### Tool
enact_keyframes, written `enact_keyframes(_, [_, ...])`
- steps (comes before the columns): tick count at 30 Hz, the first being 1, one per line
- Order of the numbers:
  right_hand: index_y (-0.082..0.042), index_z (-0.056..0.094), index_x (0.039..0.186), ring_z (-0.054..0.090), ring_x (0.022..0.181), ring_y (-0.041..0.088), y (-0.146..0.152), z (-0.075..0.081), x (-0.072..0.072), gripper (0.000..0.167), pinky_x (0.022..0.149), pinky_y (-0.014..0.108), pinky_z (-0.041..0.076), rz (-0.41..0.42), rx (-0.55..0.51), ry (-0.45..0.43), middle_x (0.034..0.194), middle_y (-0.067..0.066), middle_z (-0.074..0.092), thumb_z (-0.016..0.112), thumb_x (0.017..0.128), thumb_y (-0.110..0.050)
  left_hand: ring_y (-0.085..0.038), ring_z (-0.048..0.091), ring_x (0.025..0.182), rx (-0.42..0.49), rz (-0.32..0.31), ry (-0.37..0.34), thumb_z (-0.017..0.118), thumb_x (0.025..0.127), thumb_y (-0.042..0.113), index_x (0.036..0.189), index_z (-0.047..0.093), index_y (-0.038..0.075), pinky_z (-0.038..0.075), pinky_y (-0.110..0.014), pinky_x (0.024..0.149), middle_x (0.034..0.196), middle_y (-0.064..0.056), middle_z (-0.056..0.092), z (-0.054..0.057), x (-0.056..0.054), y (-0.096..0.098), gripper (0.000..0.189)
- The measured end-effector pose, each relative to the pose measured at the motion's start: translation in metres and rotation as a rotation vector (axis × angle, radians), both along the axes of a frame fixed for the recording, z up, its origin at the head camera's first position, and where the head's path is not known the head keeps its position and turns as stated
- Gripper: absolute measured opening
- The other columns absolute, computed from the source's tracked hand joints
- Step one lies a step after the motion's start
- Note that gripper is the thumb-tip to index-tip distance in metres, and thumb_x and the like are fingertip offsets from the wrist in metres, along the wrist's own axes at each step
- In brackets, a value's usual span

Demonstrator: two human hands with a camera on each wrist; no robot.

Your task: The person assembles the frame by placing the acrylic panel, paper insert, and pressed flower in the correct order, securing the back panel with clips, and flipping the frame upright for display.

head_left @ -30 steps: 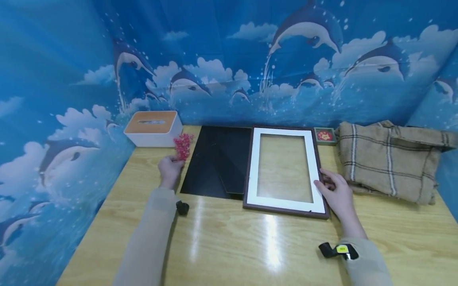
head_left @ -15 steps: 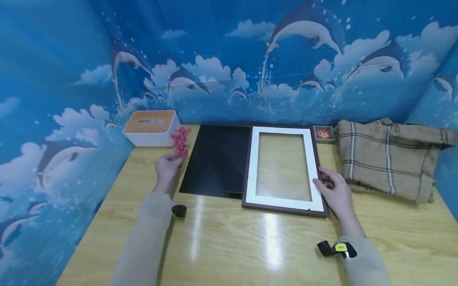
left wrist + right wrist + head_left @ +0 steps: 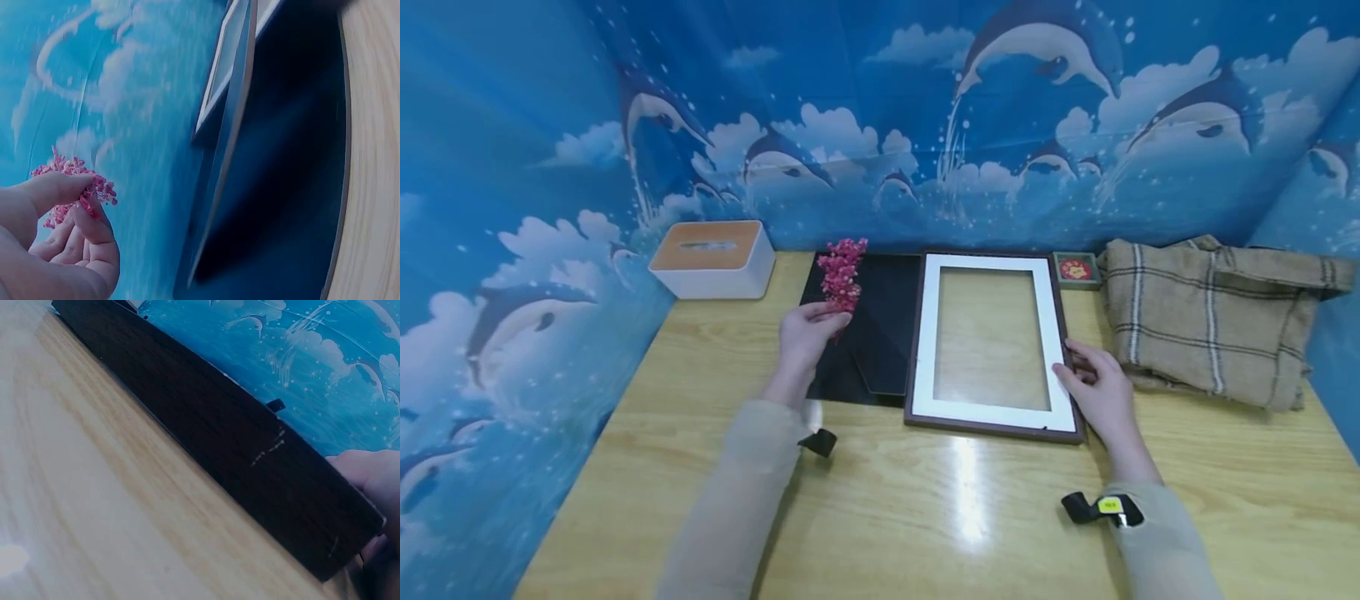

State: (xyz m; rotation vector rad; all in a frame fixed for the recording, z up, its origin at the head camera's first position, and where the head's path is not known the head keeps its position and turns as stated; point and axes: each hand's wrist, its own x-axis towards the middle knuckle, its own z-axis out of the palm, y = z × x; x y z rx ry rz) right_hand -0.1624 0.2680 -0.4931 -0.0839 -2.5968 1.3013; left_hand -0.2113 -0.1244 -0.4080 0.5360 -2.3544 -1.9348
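My left hand [image 3: 805, 337] pinches a sprig of small pink flowers [image 3: 841, 275] between thumb and fingers. It is held upright above the black backing board [image 3: 880, 333]. In the left wrist view the pink blossoms [image 3: 75, 165] show beyond the thumb. To the right of the board lies a dark brown picture frame [image 3: 992, 427] with a white mat, and the wooden table shows through its opening. My right hand [image 3: 1101, 387] grips the frame's right edge, thumb on top and fingers at the side. The right wrist view shows the dark side of the frame [image 3: 206, 431].
A white tissue box [image 3: 711, 271] with a wooden lid stands at the back left. Behind the frame's right corner sits a small green-framed square [image 3: 1075, 269] with a red picture. A folded plaid cloth [image 3: 1217, 325] lies on the right. A dolphin-print backdrop [image 3: 865, 125] borders the table [image 3: 880, 500].
My left hand has moved right with the pink flowers, from beside the tissue box to above the black board. My right hand stays at the frame's edge.
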Motion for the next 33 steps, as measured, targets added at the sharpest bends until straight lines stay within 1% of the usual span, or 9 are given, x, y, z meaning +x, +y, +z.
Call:
enact_keyframes(3, [-0.001,0.056,0.131,0.055,0.095,0.022,0.0,0.0,-0.001,0.045,0.071,0.004,0.04,-0.003,0.004,-0.001,0.121,0.019,0.054,0.066,0.09,-0.016,-0.015,0.066,0.085,-0.006,-0.044,-0.021,0.078,0.08,0.016,0.105,0.07,0.006,0.053,-0.031,0.08,0.094,-0.007,0.07,0.002,-0.001,0.024,0.028])
enact_keyframes(7, [-0.001,0.055,0.131,0.055,0.097,0.024,0.001,0.0,-0.001,0.044,0.072,0.003,0.04,-0.005,0.0,-0.003,0.121,0.019,0.054,0.066,0.09,-0.016,-0.015,0.066,0.084,-0.021,-0.127,-0.021,0.078,0.08,0.017,0.104,0.07,0.008,0.054,-0.032,0.079,0.091,-0.004,0.07,0.0,-0.002,0.057,0.027])
enact_keyframes(12, [0.0,0.056,0.13,0.055,0.099,0.026,0.001,-0.001,-0.001,0.044,0.072,0.003,0.04,-0.002,-0.01,0.005,0.121,0.019,0.054,0.067,0.09,-0.015,-0.014,0.065,0.079,-0.021,-0.218,-0.009,0.078,0.08,0.012,0.103,0.07,0.006,0.055,-0.027,0.069,0.086,-0.003,0.068,-0.007,-0.003,0.098,0.025])
enact_keyframes(16, [0.0,0.056,0.13,0.055,0.101,0.028,0.0,-0.001,-0.001,0.044,0.073,0.002,0.039,0.006,-0.022,0.017,0.121,0.02,0.054,0.068,0.089,-0.015,-0.012,0.064,0.071,-0.017,-0.234,-0.035,0.078,0.079,0.011,0.099,0.071,0.007,0.052,-0.024,0.059,0.079,0.0,0.068,-0.014,-0.003,0.13,0.02])
enact_keyframes(21, [0.0,0.056,0.129,0.055,0.102,0.029,0.0,-0.001,-0.001,0.044,0.073,0.002,0.039,0.012,-0.021,0.025,0.121,0.02,0.054,0.067,0.09,-0.016,-0.011,0.063,0.063,-0.016,-0.22,-0.055,0.078,0.078,0.01,0.095,0.072,0.006,0.05,-0.022,0.053,0.072,0.002,0.067,-0.024,-0.004,0.163,0.018])
enact_keyframes(25, [0.001,0.057,0.129,0.055,0.098,0.019,0.0,-0.002,-0.001,0.044,0.072,0.003,0.041,0.015,-0.02,0.034,0.119,0.019,0.055,0.068,0.089,-0.015,-0.01,0.063,0.063,-0.052,-0.22,-0.063,0.079,0.078,0.008,0.095,0.072,0.004,0.05,-0.021,0.054,0.072,0.003,0.067,-0.033,-0.006,0.178,0.019])
enact_keyframes(29, [0.001,0.057,0.128,0.053,0.091,0.008,0.0,-0.003,-0.002,0.044,0.07,0.004,0.041,0.012,-0.009,0.04,0.117,0.019,0.056,0.069,0.089,-0.014,-0.009,0.06,0.061,-0.111,-0.22,-0.08,0.079,0.077,0.007,0.093,0.073,0.004,0.049,-0.021,0.053,0.071,0.002,0.066,-0.039,-0.007,0.184,0.018])
enact_keyframes(31, [0.001,0.057,0.128,0.052,0.091,0.007,0.001,-0.003,-0.002,0.043,0.07,0.004,0.041,0.009,-0.002,0.038,0.117,0.019,0.056,0.068,0.089,-0.014,-0.009,0.06,0.058,-0.137,-0.221,-0.085,0.079,0.076,0.006,0.092,0.073,0.004,0.049,-0.022,0.052,0.068,0.001,0.065,-0.04,-0.008,0.186,0.017])
enact_keyframes(33, [0.001,0.057,0.129,0.053,0.091,0.011,0.001,-0.002,-0.001,0.044,0.07,0.005,0.041,0.007,0.002,0.035,0.117,0.019,0.056,0.068,0.089,-0.014,-0.009,0.059,0.056,-0.17,-0.235,-0.082,0.08,0.076,0.006,0.091,0.073,0.004,0.049,-0.022,0.051,0.065,0.001,0.065,-0.041,-0.008,0.187,0.017])
